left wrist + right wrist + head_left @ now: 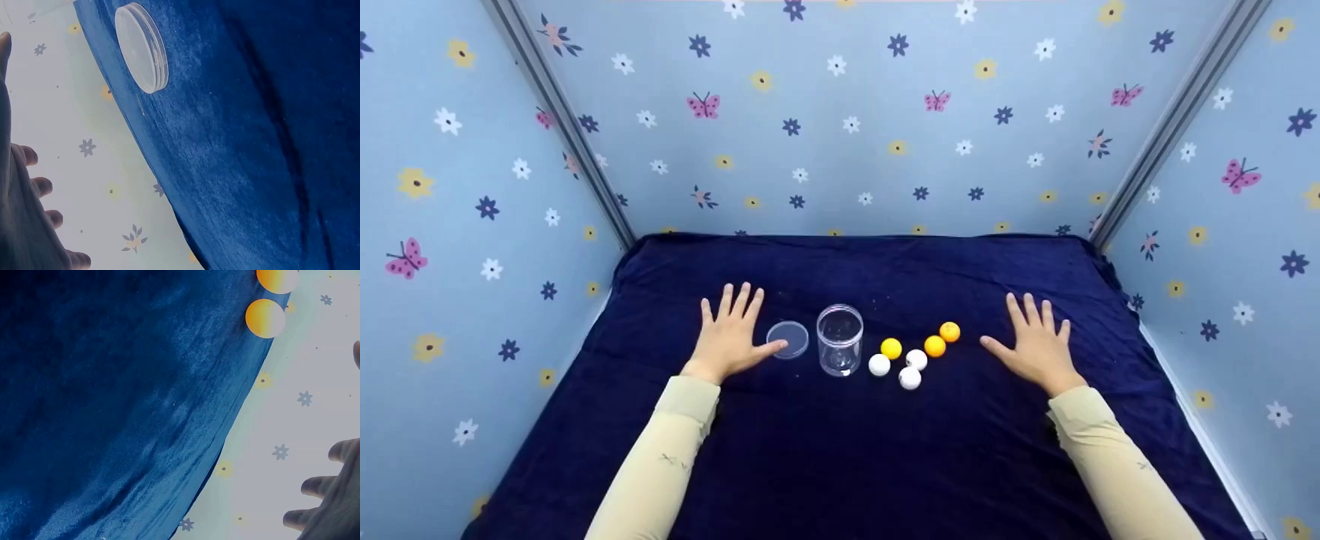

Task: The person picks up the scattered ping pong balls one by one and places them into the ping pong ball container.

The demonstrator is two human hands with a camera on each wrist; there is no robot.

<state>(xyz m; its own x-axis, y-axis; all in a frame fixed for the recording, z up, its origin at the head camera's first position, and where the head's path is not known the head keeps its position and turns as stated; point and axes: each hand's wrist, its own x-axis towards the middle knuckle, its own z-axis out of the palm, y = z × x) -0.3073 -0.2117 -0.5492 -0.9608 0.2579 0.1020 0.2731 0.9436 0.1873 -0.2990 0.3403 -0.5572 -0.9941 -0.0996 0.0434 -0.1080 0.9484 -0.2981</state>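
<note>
My left hand [729, 341] is spread with straight fingers at the left of the cloth. Its thumb tip overlaps the edge of a round clear lid [789, 334] in the head view; the left wrist view has the lid [140, 48] lying apart from the fingers. Right of the lid stands a clear plastic jar [840, 345], upright and open-topped. Beside it lie three white balls [910, 377] and three orange balls [934, 346], the size of ping-pong balls. My right hand [1037, 349], fingers spread, is nearest the far-right orange ball [949, 331] and holds nothing.
A dark blue velvety cloth [840, 465] with some wrinkles covers the table. Pale blue walls [840, 127] with flowers and butterflies close off the back and both sides. Grey metal posts [577, 135] run along the corners.
</note>
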